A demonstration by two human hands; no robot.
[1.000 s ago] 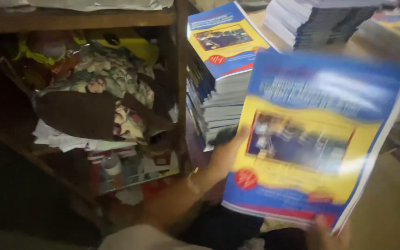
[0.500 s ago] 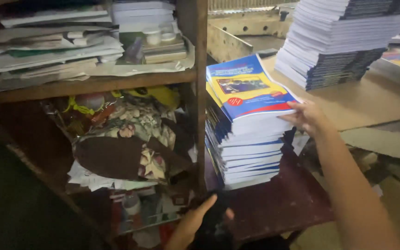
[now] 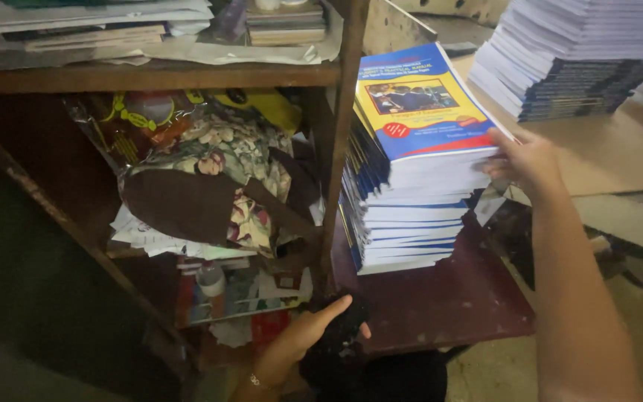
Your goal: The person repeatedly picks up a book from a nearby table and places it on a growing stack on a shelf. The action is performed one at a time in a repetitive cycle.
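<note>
A tall stack of blue and yellow booklets (image 3: 411, 160) stands on a dark red low table (image 3: 440, 301). My right hand (image 3: 526, 160) rests against the right edge of the stack's top booklets, fingers on their sides. My left hand (image 3: 306, 339) is low at the table's front left corner, fingers spread over a dark object (image 3: 340, 350); whether it grips that object I cannot tell.
A wooden shelf unit (image 3: 158, 74) on the left holds papers above and a floral cloth bundle (image 3: 210, 182) with clutter below. Its post (image 3: 340, 141) stands beside the stack. A second large booklet pile (image 3: 582, 56) sits on cardboard (image 3: 604, 152) at the back right.
One second ago both hands held a booklet up. It now lies on top of the stack; my right hand stays at its edge and my left hand has dropped to the table's corner.
</note>
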